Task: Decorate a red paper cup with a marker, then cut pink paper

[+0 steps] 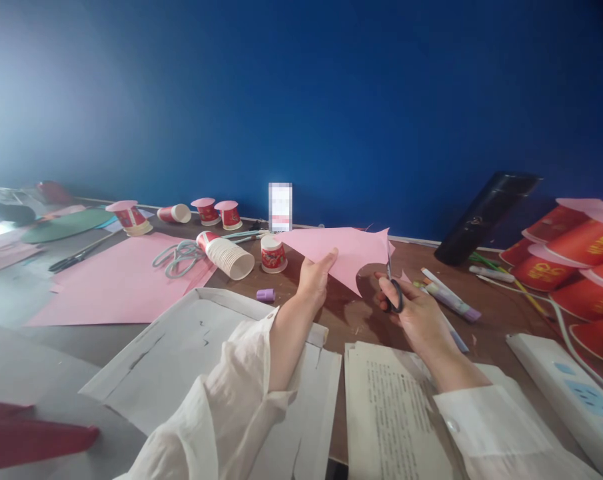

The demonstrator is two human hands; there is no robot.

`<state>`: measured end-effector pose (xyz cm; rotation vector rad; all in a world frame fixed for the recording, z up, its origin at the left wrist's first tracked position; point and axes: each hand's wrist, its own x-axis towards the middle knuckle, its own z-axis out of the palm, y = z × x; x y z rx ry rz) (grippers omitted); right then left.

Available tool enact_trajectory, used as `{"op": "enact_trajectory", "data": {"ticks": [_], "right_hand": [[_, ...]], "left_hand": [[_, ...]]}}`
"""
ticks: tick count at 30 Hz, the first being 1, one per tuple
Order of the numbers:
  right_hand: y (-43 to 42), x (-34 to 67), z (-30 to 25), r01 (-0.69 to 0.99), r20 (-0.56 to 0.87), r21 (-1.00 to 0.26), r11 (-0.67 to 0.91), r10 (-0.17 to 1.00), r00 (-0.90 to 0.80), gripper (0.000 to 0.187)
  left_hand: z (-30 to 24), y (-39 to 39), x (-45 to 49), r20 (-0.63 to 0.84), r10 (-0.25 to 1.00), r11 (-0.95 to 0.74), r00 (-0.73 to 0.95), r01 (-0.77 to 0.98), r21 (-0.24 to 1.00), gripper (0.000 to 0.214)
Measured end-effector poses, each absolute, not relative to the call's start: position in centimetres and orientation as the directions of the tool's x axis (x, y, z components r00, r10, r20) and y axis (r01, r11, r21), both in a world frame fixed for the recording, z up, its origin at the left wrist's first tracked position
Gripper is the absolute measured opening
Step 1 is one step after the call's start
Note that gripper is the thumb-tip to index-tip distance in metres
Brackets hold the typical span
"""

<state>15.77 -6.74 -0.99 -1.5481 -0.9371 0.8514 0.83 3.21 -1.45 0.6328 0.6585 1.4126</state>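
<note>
The left hand (314,283) had its fingers closed on the paper (354,250), thumb on top, above the desk (338,327). The right hand's (424,320) fingers curled snugly around the scissors (399,298), blades at its right edge. Gripped one-handed, it could have flexed, skewing a cut or nudging the nearby cup (273,256).

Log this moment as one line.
left hand: gripping pink paper | right hand: holding scissors at paper's edge | power strip: at right
</note>
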Motion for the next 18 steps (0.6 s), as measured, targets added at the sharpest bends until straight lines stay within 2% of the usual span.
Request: {"op": "enact_trajectory", "data": {"ticks": [5, 11, 18], "right_hand": [[-6.8, 15.8, -0.8, 0.174, -0.024, -0.979, -0.105, 0.91, 0.413, 0.05], [-6.1, 16.9, -2.4, 0.17, 0.015, -0.984, -0.059, 0.914, 0.405, 0.039], [-5.9, 17.0, -2.8, 0.125, 0.016, -0.991, -0.042, 0.902, 0.431, 0.045]], "left_hand": [[-1.5, 3.3, 0.9, -0.009, 0.998, 0.044, 0.055, -0.682, 0.73, 0.045], [-2.1, 3.7, 1.0, -0.009, 0.998, 0.051, 0.069, -0.634, 0.772, 0.047], [-2.2, 3.6, 0.9, 0.031, 0.994, 0.037, 0.108, -0.577, 0.816, 0.051]]}}
